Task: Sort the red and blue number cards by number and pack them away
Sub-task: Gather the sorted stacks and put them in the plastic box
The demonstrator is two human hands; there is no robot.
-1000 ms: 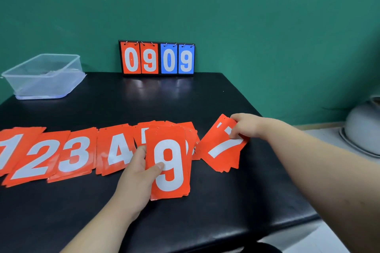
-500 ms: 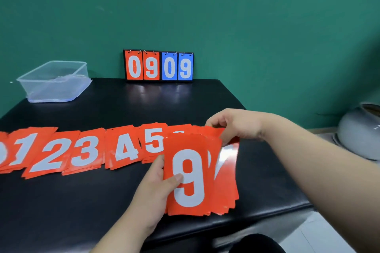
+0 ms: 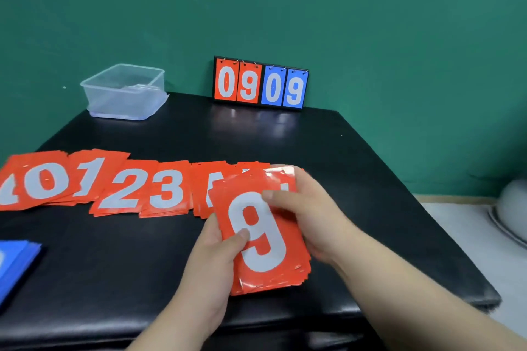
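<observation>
Head view: my left hand [image 3: 219,248] grips red 9-topped stack [image 3: 265,236], thumb on face; right hand [image 3: 310,216] clasps its right edge, above table [image 3: 256,137] front, beside red piles row [image 3: 122,188]. I should square edges, press thumb firm; glossy cards probably slip.

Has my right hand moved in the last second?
Yes. Against the scoreboard, the right hand came left and now grips the 9 stack.

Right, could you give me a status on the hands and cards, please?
Left hand and right hand grip the red stack, 9 on top. Red piles lie in a row. Nothing blocking.
</observation>
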